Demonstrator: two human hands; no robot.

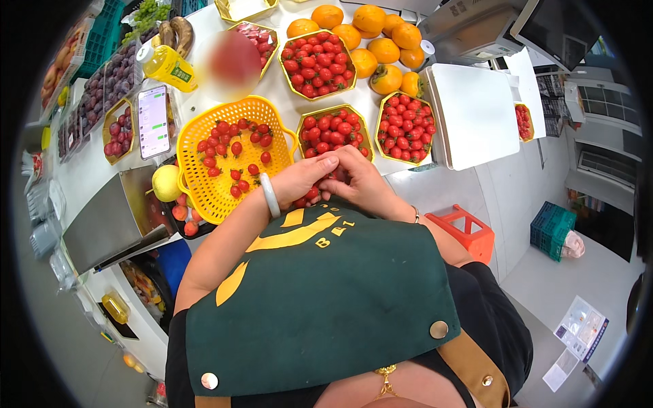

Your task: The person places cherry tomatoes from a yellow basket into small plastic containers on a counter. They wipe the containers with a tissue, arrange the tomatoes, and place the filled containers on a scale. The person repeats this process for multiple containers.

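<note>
Close in front of the dark green apron (pixel 326 296), my two hands meet. My left hand (pixel 304 177), with a pale bangle at its wrist, is curled over several red cherry tomatoes (pixel 311 193). Fingers of my right hand (pixel 363 176) bend in against it, around red fruit partly hidden between the hands. To the left sits a yellow plastic colander (pixel 214 201) with loose cherry tomatoes (pixel 236 148) in it. Just beyond my hands stands a gold-rimmed tray of cherry tomatoes (pixel 334 130). Similar filled trays (pixel 317 64) (pixel 405 127) stand behind it and to its right.
Persimmons (pixel 383 51) are grouped at the back. A white board (pixel 474 115) lies at right. At left are a phone (pixel 153 122), a yellow drink bottle (pixel 168 67), plum boxes (pixel 104 89) and a pear (pixel 167 182). A red stool (pixel 467 232) stands below on the right.
</note>
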